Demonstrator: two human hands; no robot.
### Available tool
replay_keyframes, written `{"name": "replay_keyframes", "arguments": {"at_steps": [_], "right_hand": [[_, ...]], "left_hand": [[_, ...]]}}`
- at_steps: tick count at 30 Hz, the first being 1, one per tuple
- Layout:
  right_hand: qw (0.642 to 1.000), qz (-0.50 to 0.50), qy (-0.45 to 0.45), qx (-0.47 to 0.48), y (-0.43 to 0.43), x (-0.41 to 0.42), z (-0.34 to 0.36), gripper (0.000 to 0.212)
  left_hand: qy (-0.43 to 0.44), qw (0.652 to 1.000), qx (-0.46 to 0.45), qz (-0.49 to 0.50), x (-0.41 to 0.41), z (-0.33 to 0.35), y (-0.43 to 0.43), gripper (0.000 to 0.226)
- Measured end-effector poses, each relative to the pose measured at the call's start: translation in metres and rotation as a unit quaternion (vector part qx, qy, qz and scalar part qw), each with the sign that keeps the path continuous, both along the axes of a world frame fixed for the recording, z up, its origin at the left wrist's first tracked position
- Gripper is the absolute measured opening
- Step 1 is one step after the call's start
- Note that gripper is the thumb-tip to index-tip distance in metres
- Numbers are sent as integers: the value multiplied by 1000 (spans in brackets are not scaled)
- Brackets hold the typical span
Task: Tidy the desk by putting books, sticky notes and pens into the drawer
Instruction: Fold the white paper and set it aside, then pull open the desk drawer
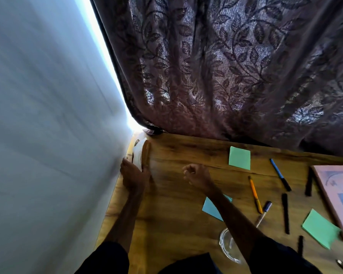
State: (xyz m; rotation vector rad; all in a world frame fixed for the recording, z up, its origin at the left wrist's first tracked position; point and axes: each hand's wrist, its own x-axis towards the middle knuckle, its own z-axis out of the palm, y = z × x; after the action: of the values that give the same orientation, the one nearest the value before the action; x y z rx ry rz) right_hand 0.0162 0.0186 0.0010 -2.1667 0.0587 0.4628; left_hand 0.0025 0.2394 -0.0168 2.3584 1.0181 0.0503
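Drawer front (pixel 146 153): seemingly at the 10 o'clock edge of the worktop (pixel 176 224), gripped for pulling.
Left hand (pixel 134 176): fingers curled round it.
Right hand (pixel 196 175): fisted, nothing held.
Sticky notes (pixel 239 157), pens (pixel 254 194), book (pixel 341 194): scattered toward 3 o'clock, not yet stowed.

**Lighting and picture quality: head view**

Interior dim; daylight enters as a blown-out strip between wall (pixel 48 115) and curtain (pixel 226 66); curtain weave backlit in pale patches; desk (pixel 176 218) warm-toned, soft shadows beside the forearms; wall smeared by blur; wide-angle bending at edges; pink book (pixel 341 194) at right soft.
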Motion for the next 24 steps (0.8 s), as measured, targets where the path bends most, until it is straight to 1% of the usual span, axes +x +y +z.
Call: {"name": "replay_keyframes", "arguments": {"at_steps": [2, 5, 7, 10, 13, 17, 19, 22, 24], "right_hand": [[1000, -8, 0, 5, -4, -5, -1, 15], [1000, -12, 2, 13, -12, -16, -2, 13], [1000, -20, 3, 21, -19, -22, -2, 13], [999, -31, -9, 16, -32, -35, 0, 14], [999, -37, -19, 0, -49, -49, 2, 15], [997, -71, -29, -26, -82, -76, -2, 12], [995, -98, -18, -26, -103, -92, -7, 11], [992, -130, 4, -5, -131, -117, -14, 12], [990, -136, -21, -32, -145, -135, -16, 11]], "left_hand": [[-37, 998, 33, -28, -7, 1, -9, 99], [-70, 988, 105, -91, -22, 2, -26, 92], [-77, 982, 122, -123, -30, 3, -39, 91], [-90, 976, 110, -166, -40, 8, -61, 94], [-109, 970, 78, -205, -50, 11, -84, 92], [-133, 944, 54, -296, -70, 11, -118, 82], [-141, 933, 25, -329, -82, 9, -137, 76], [-119, 924, -7, -364, -99, 6, -163, 70], [-107, 912, -13, -396, -109, 3, -179, 68]]}}
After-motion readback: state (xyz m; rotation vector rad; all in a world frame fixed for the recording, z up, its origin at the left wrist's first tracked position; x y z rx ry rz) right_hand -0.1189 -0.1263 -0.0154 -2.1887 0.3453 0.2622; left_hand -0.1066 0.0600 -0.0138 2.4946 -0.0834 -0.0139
